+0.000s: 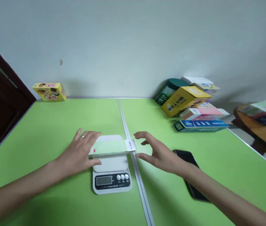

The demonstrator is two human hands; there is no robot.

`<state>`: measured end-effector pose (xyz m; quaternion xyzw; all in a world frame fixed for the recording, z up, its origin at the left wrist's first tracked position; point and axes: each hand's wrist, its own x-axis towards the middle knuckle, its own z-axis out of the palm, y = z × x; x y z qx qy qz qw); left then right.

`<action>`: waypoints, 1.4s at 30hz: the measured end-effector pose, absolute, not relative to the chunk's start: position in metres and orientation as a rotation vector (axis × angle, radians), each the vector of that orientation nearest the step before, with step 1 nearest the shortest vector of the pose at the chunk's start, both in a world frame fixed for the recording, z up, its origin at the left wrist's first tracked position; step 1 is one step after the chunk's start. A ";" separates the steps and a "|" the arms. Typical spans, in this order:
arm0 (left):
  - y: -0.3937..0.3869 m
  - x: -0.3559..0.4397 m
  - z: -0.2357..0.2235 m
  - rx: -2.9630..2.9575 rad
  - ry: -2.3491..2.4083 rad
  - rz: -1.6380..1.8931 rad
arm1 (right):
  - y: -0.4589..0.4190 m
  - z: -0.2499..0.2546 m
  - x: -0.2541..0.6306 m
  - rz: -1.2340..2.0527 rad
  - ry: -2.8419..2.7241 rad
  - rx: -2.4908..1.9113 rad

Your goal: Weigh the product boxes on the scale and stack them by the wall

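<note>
Pale-green carton [110, 147] lies across a digital scale [111, 164]. Left hand [80, 153] spreads wide at one end; right hand [157, 153] stands open beside the other.

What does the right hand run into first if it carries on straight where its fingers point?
Likely the right end of the pale green box on the white scale; the right hand points left at it. Hand height is unclear, so it might pass just above.

Far left: yellow box [50, 92]. Far right: dark green container [170, 91], box pile [195, 105]. Near right: black phone [192, 175].
</note>
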<state>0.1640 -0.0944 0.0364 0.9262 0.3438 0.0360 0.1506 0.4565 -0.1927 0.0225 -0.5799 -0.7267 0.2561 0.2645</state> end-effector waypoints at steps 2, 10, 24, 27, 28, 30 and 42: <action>-0.089 0.149 0.044 2.644 1.092 0.032 | -0.195 0.025 0.467 0.750 -1.860 -1.608; -0.073 0.143 0.044 2.383 1.143 -0.125 | -0.195 0.009 0.454 0.896 -1.699 -1.454; -0.125 0.414 0.041 2.264 0.782 0.285 | -0.280 -0.012 0.618 0.520 -0.753 -1.549; -0.130 0.492 0.033 2.316 0.721 0.422 | -0.275 -0.011 0.674 0.247 -0.599 -1.638; -0.131 0.514 0.031 2.311 0.709 0.456 | -0.270 -0.008 0.692 0.172 -0.554 -1.660; -0.132 0.552 0.029 2.284 0.700 0.511 | -0.257 -0.004 0.726 0.067 -0.475 -1.698; -0.123 0.612 -0.006 2.106 0.700 0.537 | -0.213 -0.039 0.788 0.085 -0.287 -1.836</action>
